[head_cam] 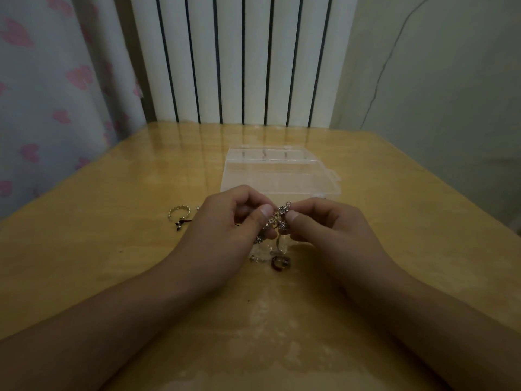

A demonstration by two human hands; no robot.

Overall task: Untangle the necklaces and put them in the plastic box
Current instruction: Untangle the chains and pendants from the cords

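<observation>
Above the table (pixel 112 272), left hand (pixel 225 224) and right hand (pixel 324 224) raised, fingers pinching tangled necklaces (pixel 277 224)

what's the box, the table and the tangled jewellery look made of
Box: clear hard plastic, the table shows through it. Table: light wood or wood-look top, glossy, it mirrors the wall stripes. Jewellery, pinched by left hand and right hand: silvery metal, probably, with small glints.

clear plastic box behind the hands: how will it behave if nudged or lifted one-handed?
The plastic box looks thin-walled and seems to hold nothing, so probably light. On the glossy table it would likely slide rather than tip, being low and wide. Its lid seems to lie open, so it may flop when lifted.
</observation>
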